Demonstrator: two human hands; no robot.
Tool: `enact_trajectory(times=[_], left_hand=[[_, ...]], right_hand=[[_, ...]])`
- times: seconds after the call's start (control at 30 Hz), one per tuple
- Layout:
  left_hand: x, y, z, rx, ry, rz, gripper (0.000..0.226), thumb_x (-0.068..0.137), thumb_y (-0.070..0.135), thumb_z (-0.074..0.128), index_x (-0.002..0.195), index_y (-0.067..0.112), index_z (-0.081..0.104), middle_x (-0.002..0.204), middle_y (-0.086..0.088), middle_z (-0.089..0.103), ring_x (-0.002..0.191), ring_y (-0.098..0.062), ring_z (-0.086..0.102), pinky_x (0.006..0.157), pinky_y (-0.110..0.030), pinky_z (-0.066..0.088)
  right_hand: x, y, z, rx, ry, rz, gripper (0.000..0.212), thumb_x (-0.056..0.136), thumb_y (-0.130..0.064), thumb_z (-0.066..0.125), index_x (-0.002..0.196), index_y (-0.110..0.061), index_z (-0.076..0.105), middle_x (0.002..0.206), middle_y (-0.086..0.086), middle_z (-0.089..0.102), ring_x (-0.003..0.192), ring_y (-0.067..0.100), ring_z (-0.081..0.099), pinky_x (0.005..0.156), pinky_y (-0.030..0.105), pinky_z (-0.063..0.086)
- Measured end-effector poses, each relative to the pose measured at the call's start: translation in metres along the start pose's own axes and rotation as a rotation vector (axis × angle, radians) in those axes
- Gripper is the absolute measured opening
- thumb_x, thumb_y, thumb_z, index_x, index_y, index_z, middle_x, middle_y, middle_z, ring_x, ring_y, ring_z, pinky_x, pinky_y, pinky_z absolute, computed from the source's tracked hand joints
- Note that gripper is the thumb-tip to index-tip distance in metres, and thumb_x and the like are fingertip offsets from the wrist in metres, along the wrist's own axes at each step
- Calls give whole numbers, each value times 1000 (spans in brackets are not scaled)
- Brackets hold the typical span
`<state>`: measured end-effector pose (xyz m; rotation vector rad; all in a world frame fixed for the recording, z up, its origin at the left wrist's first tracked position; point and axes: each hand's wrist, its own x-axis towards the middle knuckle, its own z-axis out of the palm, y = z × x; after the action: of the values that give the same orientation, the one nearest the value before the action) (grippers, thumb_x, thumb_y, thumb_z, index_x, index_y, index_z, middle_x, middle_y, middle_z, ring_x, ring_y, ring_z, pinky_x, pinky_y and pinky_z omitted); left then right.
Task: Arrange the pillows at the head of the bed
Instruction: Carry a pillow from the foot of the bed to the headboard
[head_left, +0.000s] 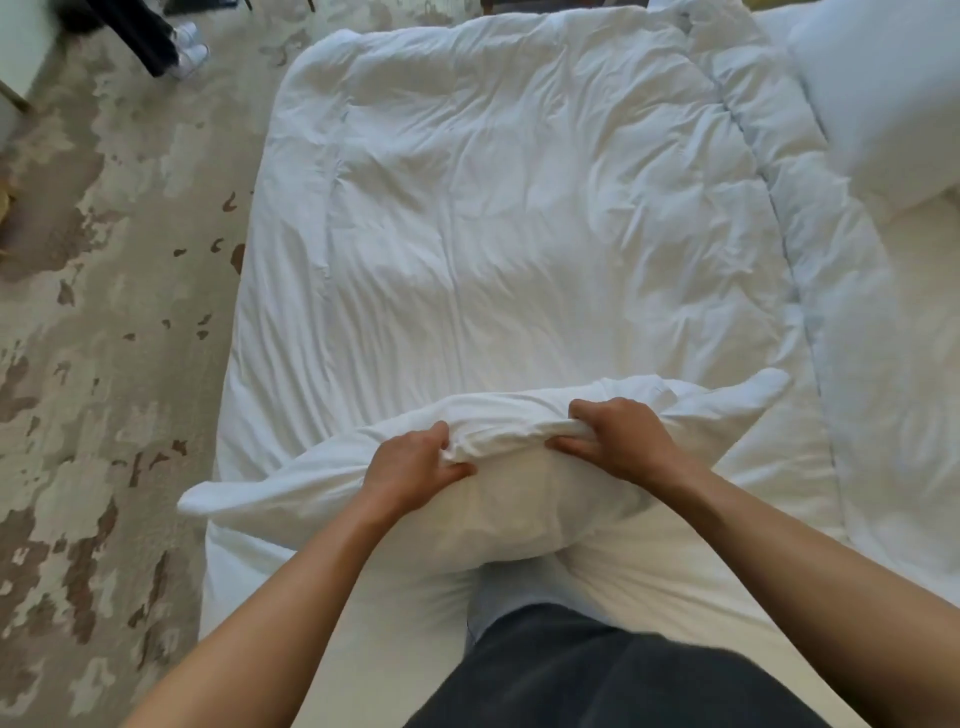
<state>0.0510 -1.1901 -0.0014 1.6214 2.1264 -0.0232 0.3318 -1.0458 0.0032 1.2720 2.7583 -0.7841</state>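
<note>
Scene: a person kneels on a white bed, seen from above, with a rumpled white duvet spread ahead of them.
Held thing: a soft white rectangular pillow in a cotton case lies at the near edge of the bed, right in front of the person's knees.
Long axis: the pillow runs left to right across the body, its left corner low and its right corner tipped up.
Left hand: closed, pinching a ridge of pillowcase fabric on the pillow's top, left of centre.
Right hand: closed on the same ridge, right of centre; the two hands are near each other and about equally close to the pillow.
Second pillow: a plump white pillow sits at the far right corner of the bed.
Likely next move: the second pillow probably marks the head of the bed, so the held pillow would have to be carried rightward and forward to sit beside it.
Floor: a beige patterned carpet lies left of the bed.
</note>
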Motion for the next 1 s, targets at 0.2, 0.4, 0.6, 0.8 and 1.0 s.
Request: enact_trajectory(times=[0.2, 0.4, 0.6, 0.8, 1.0], left_hand=[[-107, 68, 21, -66, 32, 23, 37, 87, 64, 64, 74, 32, 48, 72, 10, 61, 72, -16, 62, 61, -34, 45], [-173, 150, 8, 8, 168, 94, 40, 86, 60, 65, 64, 32, 45, 65, 11, 57, 65, -9, 55, 52, -25, 33], [-192, 248, -21, 199, 268, 274, 43, 92, 53, 60, 66, 25, 42, 64, 9, 51, 66, -21, 58, 56, -34, 39], [-174, 328, -10, 241, 269, 407, 35, 100, 46, 52, 76, 22, 47, 79, 0, 65, 76, -27, 64, 60, -35, 40], [-149, 353, 55, 224, 98, 350, 20, 104, 33, 46, 90, 18, 49, 92, -4, 64, 85, -33, 66, 64, -36, 35]], right_hand=[[-142, 10, 6, 113, 100, 9, 53, 91, -64, 69, 72, -18, 52, 58, -4, 53, 61, 25, 59, 64, 41, 52], [-244, 36, -12, 195, 274, -3, 47, 90, -65, 68, 70, -27, 50, 56, -9, 51, 57, 15, 53, 59, 36, 44], [-322, 74, -57, 223, 473, 94, 44, 86, -67, 68, 73, -27, 56, 60, -7, 58, 60, 19, 54, 59, 36, 42], [-376, 113, -82, 190, 594, 275, 41, 91, -54, 74, 75, -24, 50, 61, -8, 50, 59, 24, 51, 57, 36, 40], [-392, 141, -55, 267, 420, 529, 32, 98, -46, 66, 78, -24, 54, 63, -7, 54, 67, 26, 58, 54, 34, 35]])
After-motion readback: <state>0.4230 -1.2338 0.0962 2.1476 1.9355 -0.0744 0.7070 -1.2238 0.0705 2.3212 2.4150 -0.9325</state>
